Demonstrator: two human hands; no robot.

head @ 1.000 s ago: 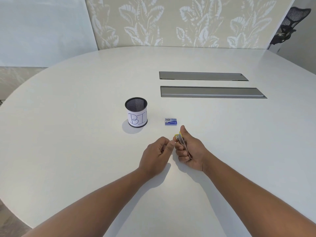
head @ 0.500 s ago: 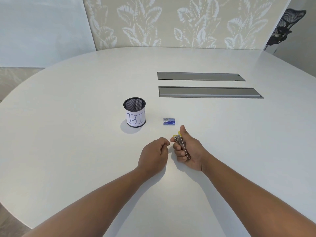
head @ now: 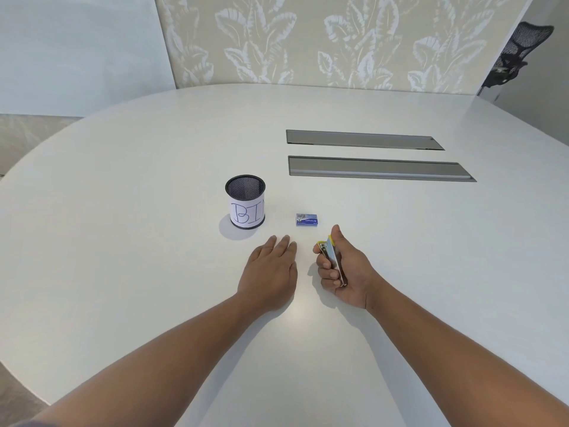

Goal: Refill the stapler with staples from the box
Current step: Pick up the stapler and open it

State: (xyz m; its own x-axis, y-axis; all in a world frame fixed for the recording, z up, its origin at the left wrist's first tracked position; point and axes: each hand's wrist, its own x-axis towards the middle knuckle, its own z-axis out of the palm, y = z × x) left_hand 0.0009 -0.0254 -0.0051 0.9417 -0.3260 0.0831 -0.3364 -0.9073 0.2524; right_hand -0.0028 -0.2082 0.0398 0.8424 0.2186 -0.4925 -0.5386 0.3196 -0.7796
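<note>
Just right of the frame's centre, the right hand [head: 345,269] grips the small stapler [head: 332,260], its fingers [head: 326,264] curled round the metal body and the thumb standing up behind the yellow end, which points toward the top of the frame. The left hand [head: 271,269] lies flat and relaxed just left of centre, fingers straight, holding nothing, palm down on the white counter [head: 123,241]. The blue box [head: 307,219] of staples sits on the counter just above the gap between the two hands, near both and touching neither; it looks closed. A mesh cup [head: 245,201] with a paper label stands to the box's left, apart from it. The step in hand looks to be fetching staples: the free left hand is the natural one to reach up for the box, since the right is busy with the stapler. Doing it well likely means opening the box low over the counter so no strips scatter, and lifting one strip out by its sides so it does not break. Whether the stapler's magazine is open I cannot tell
</note>
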